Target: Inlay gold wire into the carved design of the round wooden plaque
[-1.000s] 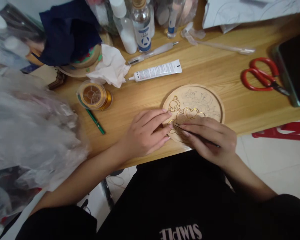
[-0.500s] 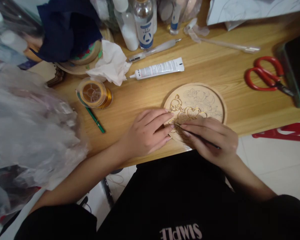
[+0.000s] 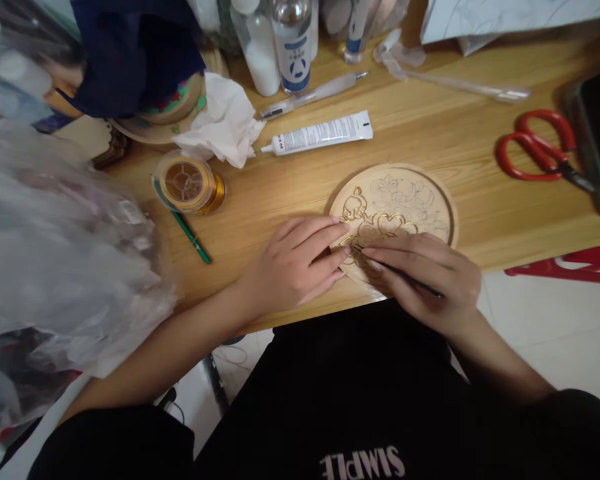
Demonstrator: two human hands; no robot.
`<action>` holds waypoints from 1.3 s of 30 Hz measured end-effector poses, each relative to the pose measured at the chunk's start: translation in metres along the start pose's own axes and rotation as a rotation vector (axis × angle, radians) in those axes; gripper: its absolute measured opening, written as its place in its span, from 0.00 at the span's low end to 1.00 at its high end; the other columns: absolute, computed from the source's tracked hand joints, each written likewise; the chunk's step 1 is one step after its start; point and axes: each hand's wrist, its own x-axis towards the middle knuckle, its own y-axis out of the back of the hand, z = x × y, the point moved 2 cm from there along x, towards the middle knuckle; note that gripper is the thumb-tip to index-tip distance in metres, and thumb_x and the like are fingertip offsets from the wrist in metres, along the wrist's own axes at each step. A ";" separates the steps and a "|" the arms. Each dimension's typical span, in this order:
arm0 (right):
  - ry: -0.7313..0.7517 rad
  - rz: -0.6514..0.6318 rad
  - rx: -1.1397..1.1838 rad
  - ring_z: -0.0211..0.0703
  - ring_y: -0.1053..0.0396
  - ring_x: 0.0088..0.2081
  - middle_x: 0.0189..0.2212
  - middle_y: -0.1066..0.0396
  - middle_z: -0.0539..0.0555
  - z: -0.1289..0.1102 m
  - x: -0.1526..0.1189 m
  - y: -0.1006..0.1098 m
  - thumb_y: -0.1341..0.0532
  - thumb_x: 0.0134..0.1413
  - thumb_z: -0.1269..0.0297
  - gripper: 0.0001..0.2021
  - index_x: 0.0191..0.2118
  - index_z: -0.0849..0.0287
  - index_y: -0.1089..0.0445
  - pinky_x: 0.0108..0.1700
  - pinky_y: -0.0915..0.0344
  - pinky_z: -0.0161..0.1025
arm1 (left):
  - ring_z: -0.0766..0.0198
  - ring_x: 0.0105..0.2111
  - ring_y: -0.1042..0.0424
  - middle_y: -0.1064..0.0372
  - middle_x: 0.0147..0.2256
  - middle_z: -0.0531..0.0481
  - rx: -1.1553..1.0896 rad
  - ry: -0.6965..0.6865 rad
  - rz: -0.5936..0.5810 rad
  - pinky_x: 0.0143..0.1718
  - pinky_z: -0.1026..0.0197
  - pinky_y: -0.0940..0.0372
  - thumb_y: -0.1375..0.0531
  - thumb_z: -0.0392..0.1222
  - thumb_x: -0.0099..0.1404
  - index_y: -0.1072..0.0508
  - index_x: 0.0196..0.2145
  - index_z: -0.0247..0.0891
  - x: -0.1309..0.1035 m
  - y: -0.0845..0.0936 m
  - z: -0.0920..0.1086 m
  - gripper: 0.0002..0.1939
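Gold-lined plate [image 3: 449, 207] on the table [image 3: 260, 200]

A spool [image 3: 219, 192] stands left of the plate. The left hand [image 3: 300, 265], loosely bent, lies over the plate's left edge; whether it holds anything I cannot tell. Over the plate's right side the right hand [image 3: 433, 270] pinches a dark tool [image 3: 419, 283].
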 end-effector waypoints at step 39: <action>-0.132 0.082 0.311 0.42 0.22 0.39 0.37 0.20 0.51 -0.002 -0.006 0.020 0.35 0.53 0.78 0.18 0.46 0.51 0.23 0.39 0.23 0.40 | 0.57 0.45 0.27 0.25 0.45 0.43 -0.136 0.080 0.173 0.45 0.51 0.30 0.40 0.36 0.66 0.26 0.43 0.38 0.004 0.011 0.002 0.08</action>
